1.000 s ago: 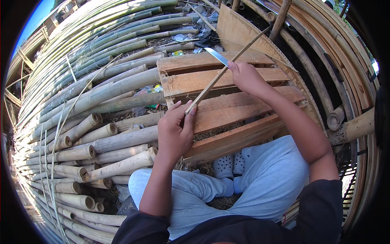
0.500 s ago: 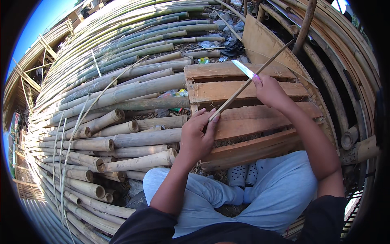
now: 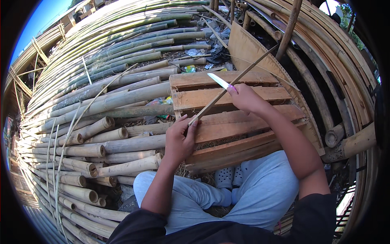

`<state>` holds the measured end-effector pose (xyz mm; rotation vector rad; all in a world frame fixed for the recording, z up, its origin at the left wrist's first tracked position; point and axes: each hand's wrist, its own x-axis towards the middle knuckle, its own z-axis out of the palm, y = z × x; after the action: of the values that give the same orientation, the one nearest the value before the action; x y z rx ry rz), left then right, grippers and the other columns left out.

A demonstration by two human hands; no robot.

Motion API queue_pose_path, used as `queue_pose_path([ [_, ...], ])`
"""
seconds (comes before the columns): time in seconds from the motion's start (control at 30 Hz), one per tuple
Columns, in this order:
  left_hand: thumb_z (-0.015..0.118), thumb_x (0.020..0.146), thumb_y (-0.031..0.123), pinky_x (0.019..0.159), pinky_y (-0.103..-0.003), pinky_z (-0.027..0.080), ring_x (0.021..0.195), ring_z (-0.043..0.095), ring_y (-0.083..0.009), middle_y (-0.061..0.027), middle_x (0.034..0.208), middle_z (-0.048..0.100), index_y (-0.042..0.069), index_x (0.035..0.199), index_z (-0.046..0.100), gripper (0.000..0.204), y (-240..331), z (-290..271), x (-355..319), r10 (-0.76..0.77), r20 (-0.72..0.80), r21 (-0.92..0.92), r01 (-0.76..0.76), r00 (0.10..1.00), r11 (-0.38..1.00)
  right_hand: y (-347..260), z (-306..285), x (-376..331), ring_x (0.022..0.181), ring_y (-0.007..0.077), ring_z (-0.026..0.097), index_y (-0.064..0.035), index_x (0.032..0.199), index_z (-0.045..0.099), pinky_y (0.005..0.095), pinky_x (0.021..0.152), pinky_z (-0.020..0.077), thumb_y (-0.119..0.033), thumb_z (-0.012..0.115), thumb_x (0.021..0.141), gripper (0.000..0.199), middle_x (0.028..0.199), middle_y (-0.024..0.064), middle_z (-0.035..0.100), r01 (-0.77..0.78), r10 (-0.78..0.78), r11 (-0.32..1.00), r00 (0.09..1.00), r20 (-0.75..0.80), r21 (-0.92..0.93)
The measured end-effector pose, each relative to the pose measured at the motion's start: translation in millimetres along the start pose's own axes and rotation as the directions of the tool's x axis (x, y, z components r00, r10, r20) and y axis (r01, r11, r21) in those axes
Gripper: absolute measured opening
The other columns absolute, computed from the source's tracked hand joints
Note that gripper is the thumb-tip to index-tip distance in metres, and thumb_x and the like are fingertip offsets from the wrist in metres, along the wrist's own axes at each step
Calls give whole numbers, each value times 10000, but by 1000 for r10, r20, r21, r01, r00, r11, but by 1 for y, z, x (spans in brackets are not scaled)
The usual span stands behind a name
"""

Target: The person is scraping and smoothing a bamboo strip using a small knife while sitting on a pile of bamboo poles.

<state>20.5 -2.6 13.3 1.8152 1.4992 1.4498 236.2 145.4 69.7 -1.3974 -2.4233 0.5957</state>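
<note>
My left hand [image 3: 180, 136] is closed around the near end of a long, thin bamboo strip [image 3: 221, 94], which slants up and away to the right. In my right hand [image 3: 245, 96] is a knife [image 3: 218, 80] with a bright blade and a pinkish handle mostly covered by my fingers. The blade points to the far left and its base lies against or just beside the strip; I cannot tell if it is cutting in. Both hands are over a wooden slatted crate [image 3: 239, 118] in front of my legs.
Stacked bamboo poles [image 3: 134, 87] fill the left side and back. A curved tan board [image 3: 254, 53] stands behind the crate, near an upright post [image 3: 289, 28]. More poles and planks [image 3: 325, 44] lie along the right. Thin loose strips [image 3: 75, 126] lean over the left pile.
The whole view has shifted, so the scene sits further left and slightly lower. My right hand stays along the strip with the knife; my left keeps its grip.
</note>
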Motion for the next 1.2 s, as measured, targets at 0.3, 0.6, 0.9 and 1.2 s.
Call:
queue_pose_path([
  [0.3, 585, 996, 128, 1074, -457, 470, 835, 699, -393, -225, 834, 697, -28, 997, 717, 204, 6, 2, -3, -22, -40, -7, 22, 999, 1000, -20, 3, -2, 701, 378, 679, 75, 1058, 624, 464, 660, 553, -324, 417, 1062, 450, 835, 261, 675, -188, 200, 972, 977, -70, 141],
  [0.6, 595, 995, 142, 817, -398, 536, 748, 675, -333, -183, 809, 677, -3, 970, 727, 197, -8, -1, -10, -112, -76, -88, 105, 991, 991, -47, 8, -8, 621, 331, 684, 81, 1065, 616, 460, 577, 539, -332, 414, 1062, 460, 809, 238, 673, -243, 217, 953, 964, 153, 180],
  [0.9, 616, 992, 192, 742, -399, 508, 826, 664, -339, -190, 899, 683, 26, 1044, 712, 198, -6, -2, -13, -84, -47, 29, 86, 995, 996, -41, 12, -5, 612, 302, 670, 40, 1093, 614, 405, 480, 521, -322, 387, 1075, 428, 767, 182, 654, -241, 234, 965, 969, 75, 100],
  [1.2, 609, 999, 195, 756, -395, 515, 836, 676, -318, -181, 903, 700, 22, 1040, 716, 208, -5, -5, -23, -93, -49, 47, 96, 994, 994, -68, 1, -31, 881, 442, 677, 51, 1101, 622, 521, 758, 541, -306, 383, 1072, 430, 951, 285, 686, -400, 367, 906, 906, 213, 139],
])
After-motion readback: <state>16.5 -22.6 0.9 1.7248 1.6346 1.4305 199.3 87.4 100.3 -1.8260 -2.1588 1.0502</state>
